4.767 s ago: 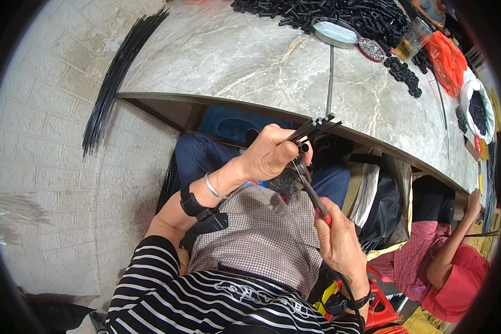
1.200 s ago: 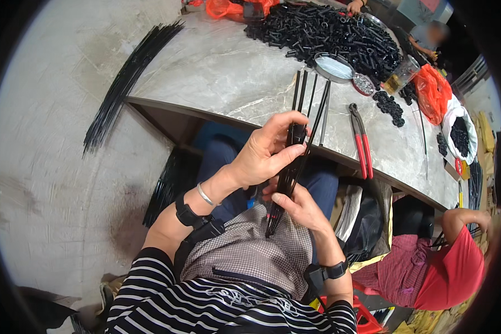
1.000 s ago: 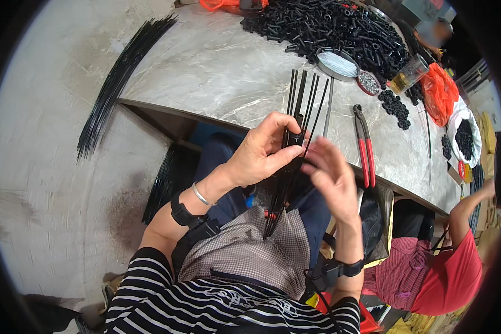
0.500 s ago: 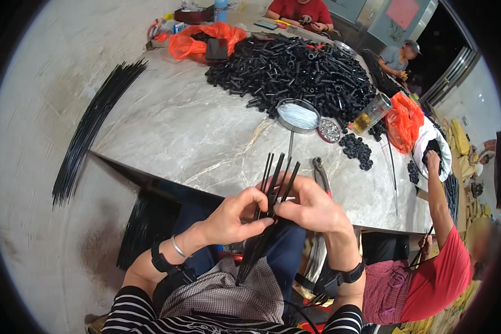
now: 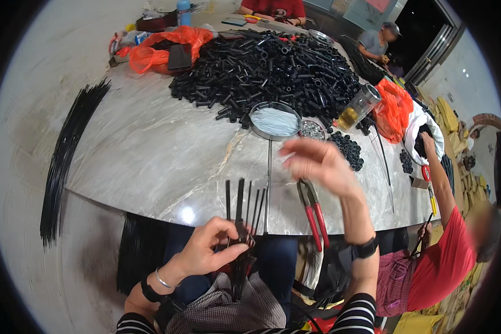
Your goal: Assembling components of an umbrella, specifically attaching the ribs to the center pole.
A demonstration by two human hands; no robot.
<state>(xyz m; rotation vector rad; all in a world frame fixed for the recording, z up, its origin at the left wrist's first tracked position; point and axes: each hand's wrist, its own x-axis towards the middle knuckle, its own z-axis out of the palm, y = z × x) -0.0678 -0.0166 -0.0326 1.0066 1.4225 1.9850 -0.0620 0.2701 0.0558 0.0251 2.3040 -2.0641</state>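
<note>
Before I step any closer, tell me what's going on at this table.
The left hand grips a bundle of thin black rods. The right hand, blurred and loosely open, is over the table, apart from the bundle. Red-handled pliers lie at the near edge, handles overhanging. Beyond are a round dish of white strands and a heap of short black tubes. At right, a co-worker has a hand at a white bag.

Worktop (image 5: 145, 161): grey, marbled. Large heap of black tubes (image 5: 273, 72) toward far side. Before it, round dish (image 5: 260, 134) of thin whitish sticks (image 5: 274, 121); just beside, dished silvery pieces (image 5: 312, 130). To right: black rings (image 5: 348, 150), clear jar (image 5: 367, 99) with amber contents (image 5: 348, 118), orange bag (image 5: 394, 114). Red-handled pliers (image 5: 311, 205) near front edge. Black rods (image 5: 67, 167) along left edge.
</note>
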